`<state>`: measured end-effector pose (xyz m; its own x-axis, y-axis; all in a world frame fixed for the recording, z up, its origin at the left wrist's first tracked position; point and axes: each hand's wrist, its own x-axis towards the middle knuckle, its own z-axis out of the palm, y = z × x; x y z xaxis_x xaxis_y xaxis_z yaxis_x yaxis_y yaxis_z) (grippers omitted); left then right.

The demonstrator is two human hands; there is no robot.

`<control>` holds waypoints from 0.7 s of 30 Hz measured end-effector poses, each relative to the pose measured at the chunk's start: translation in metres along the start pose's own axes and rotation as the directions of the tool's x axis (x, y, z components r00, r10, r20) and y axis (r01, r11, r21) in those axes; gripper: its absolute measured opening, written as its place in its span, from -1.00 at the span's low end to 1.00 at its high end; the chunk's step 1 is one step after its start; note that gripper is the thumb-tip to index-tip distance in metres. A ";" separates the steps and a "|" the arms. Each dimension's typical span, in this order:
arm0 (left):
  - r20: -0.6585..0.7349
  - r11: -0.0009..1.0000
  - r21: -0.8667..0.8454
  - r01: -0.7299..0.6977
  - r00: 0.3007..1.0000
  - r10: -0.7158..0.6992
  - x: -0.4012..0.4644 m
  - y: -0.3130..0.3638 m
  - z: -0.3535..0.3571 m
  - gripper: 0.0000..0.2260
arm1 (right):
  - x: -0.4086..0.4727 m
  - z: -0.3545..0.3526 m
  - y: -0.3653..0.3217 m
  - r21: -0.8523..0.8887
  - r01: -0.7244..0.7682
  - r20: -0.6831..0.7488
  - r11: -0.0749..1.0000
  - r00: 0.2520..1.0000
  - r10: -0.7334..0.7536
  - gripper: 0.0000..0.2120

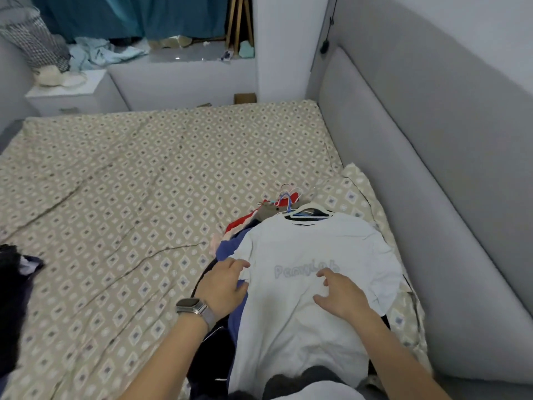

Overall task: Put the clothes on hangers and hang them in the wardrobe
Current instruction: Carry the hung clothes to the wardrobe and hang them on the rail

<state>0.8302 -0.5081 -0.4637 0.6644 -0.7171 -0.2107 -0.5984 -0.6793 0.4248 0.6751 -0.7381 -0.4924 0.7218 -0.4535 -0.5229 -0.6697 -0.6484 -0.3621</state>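
A white T-shirt (305, 287) lies flat on top of a pile of clothes (230, 243) at the bed's (129, 174) 4 o'clock corner, beside the grey headboard (432, 168). Its long axis runs from 6 to 12 o'clock, collar pointing to 12, hem toward the person. A white hanger (310, 210) sits in the collar, its hook aimed at about 11 o'clock among other coloured hangers (288, 196). The left hand (223, 280), with a wristwatch (191, 306), has its fingers curled around the shirt's 9 o'clock sleeve edge. The right hand (341, 295) rests on the chest print, fingers spread and loosely bent, gripping nothing. Dark clothing (14, 295) lies at the bed's 8 o'clock edge.
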 end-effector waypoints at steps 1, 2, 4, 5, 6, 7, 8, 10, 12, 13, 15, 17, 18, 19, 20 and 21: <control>0.015 1.000 0.010 0.014 1.000 -0.014 0.010 0.010 0.005 -0.62 | 0.010 -0.007 0.010 0.006 0.015 0.006 1.000 1.000 -0.015 -0.46; 0.032 1.000 0.020 0.025 0.999 -0.025 0.020 0.021 0.010 -0.62 | 0.020 -0.015 0.019 0.007 0.027 0.010 1.000 1.000 -0.027 -0.46; 0.065 0.999 0.019 0.042 0.997 -0.043 0.039 0.044 0.023 -0.62 | 0.041 -0.029 0.038 0.006 0.042 0.008 0.999 0.999 -0.042 -0.47; 0.078 0.999 0.014 0.050 0.996 -0.051 0.048 0.055 0.030 -0.62 | 0.051 -0.036 0.047 0.007 0.047 0.007 0.999 0.999 -0.047 -0.47; 0.090 0.998 0.009 0.063 0.994 -0.063 0.057 0.066 0.038 -0.62 | 0.062 -0.042 0.056 0.013 0.048 0.010 0.999 0.999 -0.048 -0.47; 0.100 0.997 0.004 0.075 0.992 -0.075 0.066 0.075 0.044 -0.63 | 0.073 -0.047 0.065 0.020 0.048 0.013 0.999 0.999 -0.048 -0.47; 0.107 0.996 -0.001 0.085 0.991 -0.084 0.074 0.083 0.049 -0.63 | 0.083 -0.053 0.074 0.026 0.046 0.016 0.999 0.999 -0.046 -0.47; 0.115 0.994 -0.015 0.104 0.988 -0.102 0.091 0.094 0.057 -0.63 | 0.104 -0.062 0.090 0.033 0.040 0.020 0.999 0.999 -0.041 -0.47; 0.120 0.992 -0.013 0.127 0.985 -0.125 0.105 0.097 0.060 -0.63 | 0.124 -0.070 0.103 0.038 0.026 0.031 0.999 0.999 -0.027 -0.45; 0.121 0.990 -0.007 0.141 0.983 -0.139 0.111 0.097 0.061 -0.63 | 0.133 -0.073 0.109 0.048 0.016 0.039 0.999 0.999 -0.018 -0.42; 0.124 0.986 -0.006 0.166 0.979 -0.164 0.120 0.094 0.061 -0.63 | 0.151 -0.076 0.117 0.108 -0.017 0.053 0.994 0.999 0.011 -0.33; 0.134 0.981 -0.007 0.192 0.973 -0.189 0.128 0.088 0.062 -0.63 | 0.167 -0.078 0.122 0.161 -0.031 0.048 0.986 0.999 0.024 -0.24; 0.140 0.978 -0.009 0.206 0.969 -0.203 0.132 0.085 0.062 -0.63 | 0.175 -0.079 0.123 0.164 -0.027 0.037 0.986 0.999 0.022 -0.23; 0.141 0.975 -0.014 0.220 0.966 -0.216 0.137 0.082 0.063 -0.63 | 0.184 -0.079 0.125 0.153 -0.024 0.025 0.988 0.999 0.021 -0.22; 0.135 0.973 -0.021 0.230 0.965 -0.225 0.142 0.079 0.064 -0.63 | 0.192 -0.079 0.126 0.135 -0.028 0.016 0.990 1.000 0.026 -0.23; 0.126 0.971 -0.025 0.237 0.965 -0.232 0.147 0.077 0.065 -0.63 | 0.200 -0.080 0.127 0.118 -0.033 0.008 0.992 0.999 0.032 -0.24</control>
<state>0.8529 -0.6753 -0.5190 0.7231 -0.5540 -0.4126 -0.4129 -0.8255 0.3847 0.7485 -0.9602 -0.5812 0.6984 -0.4693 -0.5404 -0.7091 -0.5561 -0.4335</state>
